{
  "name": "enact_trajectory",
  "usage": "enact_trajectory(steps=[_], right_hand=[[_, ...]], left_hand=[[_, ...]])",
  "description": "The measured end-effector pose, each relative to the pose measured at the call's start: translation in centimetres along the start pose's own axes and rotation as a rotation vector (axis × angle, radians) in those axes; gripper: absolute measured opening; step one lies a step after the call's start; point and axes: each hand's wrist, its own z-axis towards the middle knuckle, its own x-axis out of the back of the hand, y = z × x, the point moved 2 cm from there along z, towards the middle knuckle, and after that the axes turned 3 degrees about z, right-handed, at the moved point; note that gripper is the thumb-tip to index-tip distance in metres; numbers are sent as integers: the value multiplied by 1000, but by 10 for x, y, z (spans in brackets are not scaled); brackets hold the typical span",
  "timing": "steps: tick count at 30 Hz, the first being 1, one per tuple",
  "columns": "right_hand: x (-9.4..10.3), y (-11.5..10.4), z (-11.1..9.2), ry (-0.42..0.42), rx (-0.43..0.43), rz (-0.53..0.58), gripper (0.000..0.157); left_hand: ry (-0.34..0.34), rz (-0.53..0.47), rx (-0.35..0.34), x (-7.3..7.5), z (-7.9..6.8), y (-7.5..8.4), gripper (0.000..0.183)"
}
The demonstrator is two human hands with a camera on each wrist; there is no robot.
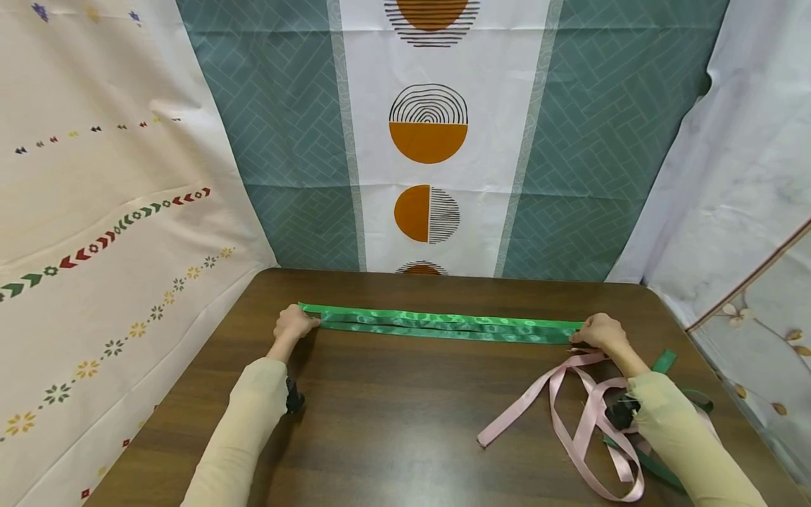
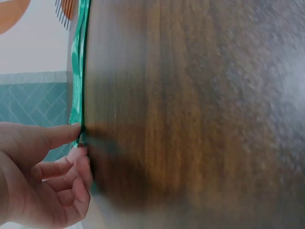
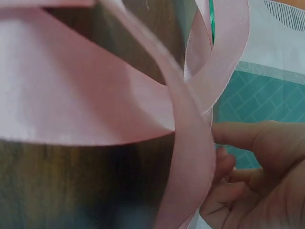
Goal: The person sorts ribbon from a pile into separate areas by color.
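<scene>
A shiny green ribbon [image 1: 437, 316] stretches across the far part of the brown table, its lengths lying side by side in brighter and darker bands. At its left end my left hand [image 1: 295, 322] pinches it; the left wrist view shows thumb and curled fingers at the green ribbon [image 2: 78, 90], close over the wood. My right hand [image 1: 603, 331] holds the opposite end, with fingers bent down at the edge. In the right wrist view, loops of pink ribbon [image 3: 190, 157] pass in front of the right fingers and hide their tips.
A loose tangle of pink ribbon [image 1: 519, 415] lies under and beside the right forearm. More dark green ribbon [image 1: 664, 361] shows among it. The brown table [image 1: 380, 422] meets a patterned cloth [image 1: 298, 141] at the back, with other cloths hanging at both sides.
</scene>
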Motion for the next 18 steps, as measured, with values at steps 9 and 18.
enact_trajectory(steps=[9, 18], right_hand=[[4, -1, -1, -40, -18, 131, 45], [5, -12, -5, -36, 26, 117, 42]], left_hand=[[19, -6, -11, 3, 0, -6, 38], [66, -58, -82, 8, -4, 5, 48]])
